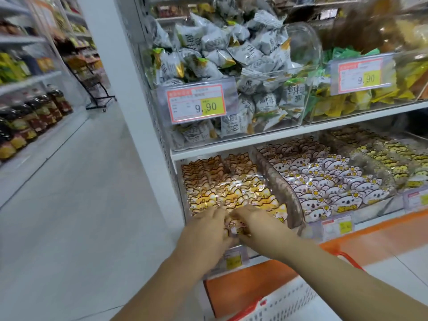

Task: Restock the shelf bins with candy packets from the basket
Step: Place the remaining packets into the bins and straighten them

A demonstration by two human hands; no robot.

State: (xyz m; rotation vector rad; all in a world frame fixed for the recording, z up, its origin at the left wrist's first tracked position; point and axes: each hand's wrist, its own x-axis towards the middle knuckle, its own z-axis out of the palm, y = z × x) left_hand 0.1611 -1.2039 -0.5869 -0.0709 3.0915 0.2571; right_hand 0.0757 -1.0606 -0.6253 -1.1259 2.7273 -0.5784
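Placing step: left hand and right hand are together, pinching candy packets at the front of the orange-packet bin. Basket sits below the bin. Next, probably: release, reach down.

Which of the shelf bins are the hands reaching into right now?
The lower-left bin of orange cat-face packets; left hand and right hand meet at its front.
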